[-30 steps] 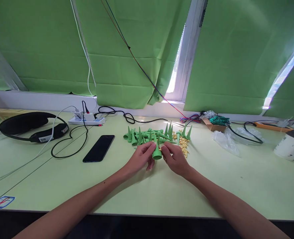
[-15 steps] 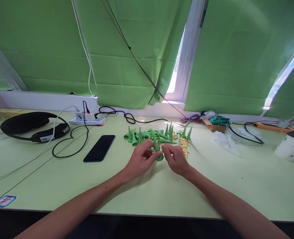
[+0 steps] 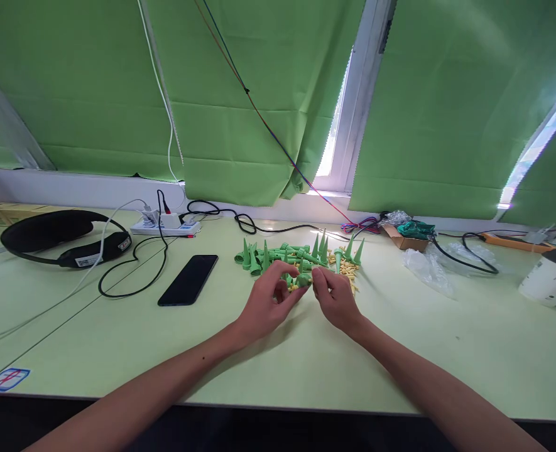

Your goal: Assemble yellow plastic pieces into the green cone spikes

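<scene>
a person's bare hands work close together over the middle of a pale green table (image 3: 259, 370). the left hand (image 3: 268, 300) curves in a c, thumb and fingertips clamped on a green cone (image 3: 303, 280), tipped so its length looks foreshortened. just to the right, the right hand (image 3: 338, 301) is pinched on what seems to be a tan peg (image 3: 310, 282) at the cone's side; fingers hide most of it, so whether it sits inside the cone cannot be told. to do this well, the left grip should be firm without squeezing the cone out of round, and the right should press the peg straight along its own length; parts this small and smooth could slip, so keeping low over the table helps. just beyond the hands lies a heap of more cones (image 3: 319, 248), some upright, some on their sides: slim, sharply tapered, flared at the base, looking like matte plastic. to their right, stubby tan pegs (image 3: 349, 270) are strewn in a loose patch. a flat, glossy black phone (image 3: 188, 280) lies to the left; a crinkled clear bag (image 3: 427, 270) to the right. creased green blinds (image 3: 240, 144) hang at the far side.
</scene>
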### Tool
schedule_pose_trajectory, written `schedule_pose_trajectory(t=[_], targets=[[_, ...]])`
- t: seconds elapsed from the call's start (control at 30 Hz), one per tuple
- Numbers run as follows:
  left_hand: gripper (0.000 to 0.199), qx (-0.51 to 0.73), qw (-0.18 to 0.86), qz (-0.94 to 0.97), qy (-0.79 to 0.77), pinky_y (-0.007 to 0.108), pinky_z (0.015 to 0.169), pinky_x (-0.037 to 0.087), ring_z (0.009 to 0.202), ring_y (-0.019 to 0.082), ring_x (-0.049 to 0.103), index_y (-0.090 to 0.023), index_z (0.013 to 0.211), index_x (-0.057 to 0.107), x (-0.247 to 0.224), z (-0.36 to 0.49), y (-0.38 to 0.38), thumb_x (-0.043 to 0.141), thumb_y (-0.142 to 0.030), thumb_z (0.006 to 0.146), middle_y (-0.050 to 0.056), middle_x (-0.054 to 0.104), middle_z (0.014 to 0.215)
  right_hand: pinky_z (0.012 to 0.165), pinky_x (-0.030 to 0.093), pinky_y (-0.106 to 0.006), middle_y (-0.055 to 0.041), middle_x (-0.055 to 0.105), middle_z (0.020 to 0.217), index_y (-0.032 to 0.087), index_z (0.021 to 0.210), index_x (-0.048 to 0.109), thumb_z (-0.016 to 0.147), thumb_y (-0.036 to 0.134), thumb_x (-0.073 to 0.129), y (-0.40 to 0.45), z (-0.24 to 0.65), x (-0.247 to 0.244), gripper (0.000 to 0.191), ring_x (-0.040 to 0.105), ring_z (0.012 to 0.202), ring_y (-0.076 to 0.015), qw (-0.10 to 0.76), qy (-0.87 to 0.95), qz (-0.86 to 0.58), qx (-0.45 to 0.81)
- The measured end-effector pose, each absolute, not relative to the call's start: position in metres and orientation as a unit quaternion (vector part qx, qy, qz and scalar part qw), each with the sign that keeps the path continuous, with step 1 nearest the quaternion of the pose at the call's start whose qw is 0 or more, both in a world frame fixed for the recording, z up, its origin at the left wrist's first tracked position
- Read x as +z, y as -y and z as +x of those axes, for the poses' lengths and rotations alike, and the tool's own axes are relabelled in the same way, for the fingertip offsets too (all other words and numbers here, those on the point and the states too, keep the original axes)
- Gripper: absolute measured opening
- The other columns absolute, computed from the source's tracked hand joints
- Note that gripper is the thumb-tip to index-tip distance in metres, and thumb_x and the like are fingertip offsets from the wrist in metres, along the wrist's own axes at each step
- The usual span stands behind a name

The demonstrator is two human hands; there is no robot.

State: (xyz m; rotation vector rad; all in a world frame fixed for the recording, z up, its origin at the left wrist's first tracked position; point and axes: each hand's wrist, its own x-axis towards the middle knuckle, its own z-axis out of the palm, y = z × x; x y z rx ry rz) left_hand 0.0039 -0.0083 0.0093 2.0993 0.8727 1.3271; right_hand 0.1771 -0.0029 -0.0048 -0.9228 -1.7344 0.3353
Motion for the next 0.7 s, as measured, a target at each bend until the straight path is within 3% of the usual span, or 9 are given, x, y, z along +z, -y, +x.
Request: schedule_pose_trajectory(t=[0.13, 0.3, 0.5, 0.7], targets=[[0.023, 0.474, 0.302, 0.743, -0.363, 0.018, 0.047, 0.036, 0.05, 0.006, 0.045, -0.018, 0.088, 0.054, 0.0127, 0.0048, 0.0091, 0.059, -0.04, 0.091, -0.005, 0.051, 0.067, 0.051, 0.029, -0.026, 0.0038, 0.041, 0.054, 0.022, 0.066, 0.035, 0.103, 0.04, 0.037, 0.0016, 0.1781, -0.0069, 0.041, 0.038, 0.049, -0.0107, 0.577, 0.703, -0.381, 0.167], [0.045, 0.418, 0.43, 0.719, -0.351, 0.021, 0.045, 0.035, 0.044, 0.008, 0.046, -0.016, 0.072, 0.054, 0.013, 0.0042, 0.0062, 0.043, -0.052, 0.097, -0.005, 0.047, 0.052, 0.05, 0.031, -0.026, 0.0042, 0.041, 0.054, 0.022, 0.067, 0.035, 0.103, 0.039, 0.036, 0.0041, 0.1789, -0.0056, 0.04, 0.038, 0.048, -0.0109, 0.576, 0.714, -0.36, 0.167], [0.051, 0.379, 0.505, 0.696, -0.342, 0.022, 0.043, 0.035, 0.04, 0.01, 0.048, -0.016, 0.072, 0.053, 0.0139, 0.0034, 0.0035, 0.046, -0.062, 0.092, -0.004, 0.048, 0.05, 0.054, 0.034, -0.026, 0.0045, 0.045, 0.054, 0.022, 0.07, 0.043, 0.103, 0.034, 0.038, 0.0088, 0.178, 0.001, 0.036, 0.042, 0.05, -0.0109, 0.548, 0.758, -0.316, 0.159], [0.042, 0.389, 0.489, 0.706, -0.334, 0.022, 0.043, 0.035, 0.04, 0.009, 0.046, -0.018, 0.073, 0.049, 0.0142, 0.0012, 0.0032, 0.052, -0.056, 0.092, -0.005, 0.049, 0.05, 0.054, 0.033, -0.026, 0.004, 0.046, 0.057, 0.022, 0.072, 0.041, 0.103, 0.036, 0.036, 0.0068, 0.1789, -0.0014, 0.035, 0.041, 0.05, -0.0112, 0.537, 0.759, -0.332, 0.158]])
